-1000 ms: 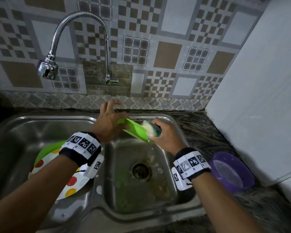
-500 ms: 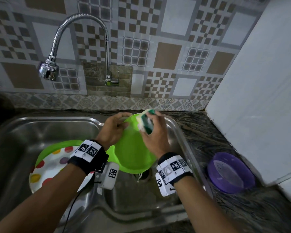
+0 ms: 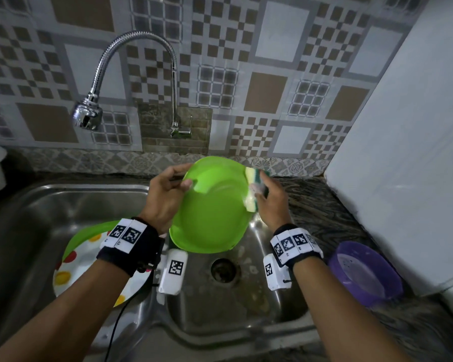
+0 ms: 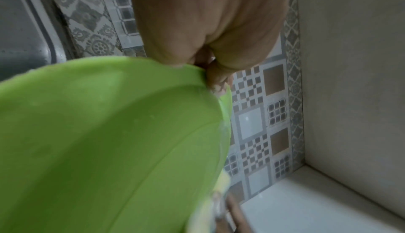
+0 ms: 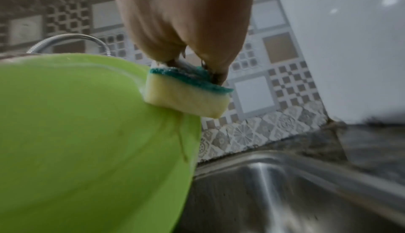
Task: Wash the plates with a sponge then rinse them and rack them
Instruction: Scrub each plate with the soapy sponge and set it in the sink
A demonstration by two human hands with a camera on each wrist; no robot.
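Observation:
A bright green plate stands tilted on edge above the right sink basin, its face toward me. My left hand pinches the plate's upper left rim, thumb on the front; the left wrist view shows the green plate close under my left hand. My right hand grips a yellow sponge with a green scouring side and presses it against the plate's right rim. The right wrist view has the sponge on the edge of the green plate.
In the left basin lie a white plate with coloured dots and a green plate under it. A purple bowl sits on the dark counter at right. The flexible tap hangs over the left basin. A white wall panel closes the right side.
The green plate has been turned from nearly edge-on to face me and raised. The sponge has slid from the plate's top to its right rim.

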